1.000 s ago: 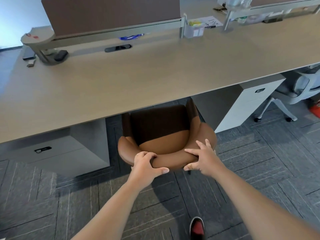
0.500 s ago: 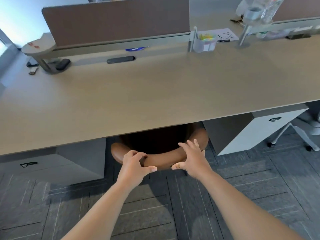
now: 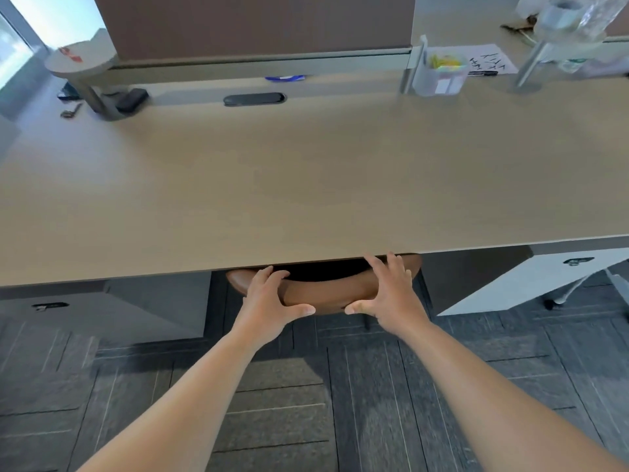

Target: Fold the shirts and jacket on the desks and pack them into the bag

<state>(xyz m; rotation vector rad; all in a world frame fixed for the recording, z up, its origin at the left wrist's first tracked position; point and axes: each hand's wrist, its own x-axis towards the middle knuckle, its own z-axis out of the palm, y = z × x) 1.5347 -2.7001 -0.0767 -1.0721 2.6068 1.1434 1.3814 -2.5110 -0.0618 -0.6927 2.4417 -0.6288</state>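
No shirt, jacket or bag is in view. A brown padded chair point(image 3: 323, 294) stands tucked under the long beige desk point(image 3: 306, 182), and only the top of its backrest shows past the desk's front edge. My left hand point(image 3: 269, 298) grips the left part of the backrest, fingers curled over its top and thumb below. My right hand point(image 3: 391, 294) presses on the right part with straight, spread fingers reaching under the desk edge.
Drawer units stand under the desk on the left point(image 3: 102, 311) and right point(image 3: 527, 284). A brown divider panel point(image 3: 255, 25) runs along the desk's back, with a clear pen cup point(image 3: 442, 74) and a sheet of paper point(image 3: 490, 61) beside it. Dark carpet tiles cover the floor.
The chair has slid forward under the desk, from mostly exposed to only its backrest top showing. Both hands have stayed on the backrest and moved with it; my view has come closer to the desk.
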